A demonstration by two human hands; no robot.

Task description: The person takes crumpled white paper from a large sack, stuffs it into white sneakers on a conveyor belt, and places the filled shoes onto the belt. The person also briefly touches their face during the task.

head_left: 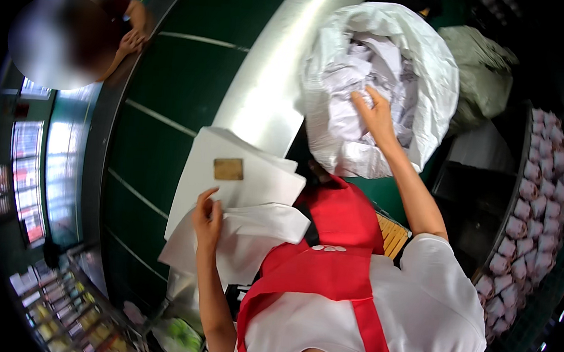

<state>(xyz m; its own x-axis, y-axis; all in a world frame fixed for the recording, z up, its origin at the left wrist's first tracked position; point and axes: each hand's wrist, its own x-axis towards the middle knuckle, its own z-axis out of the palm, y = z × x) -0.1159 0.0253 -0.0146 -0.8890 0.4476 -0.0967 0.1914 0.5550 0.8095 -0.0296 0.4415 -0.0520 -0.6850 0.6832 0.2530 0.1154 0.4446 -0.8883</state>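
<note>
Cloth (345,117), rumpled and pale, crinkly white sack (437,89)

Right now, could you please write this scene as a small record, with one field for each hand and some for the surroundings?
Left hand: over the white sheets, fingers bent; contact unclear
Right hand: in the mouth of the white sack, fingers on the white cloth
On the sheets: small brown rectangular piece
Left side: green belt; a co-worker's hands together at its far edge
Right side: rows of pale bundles
</note>
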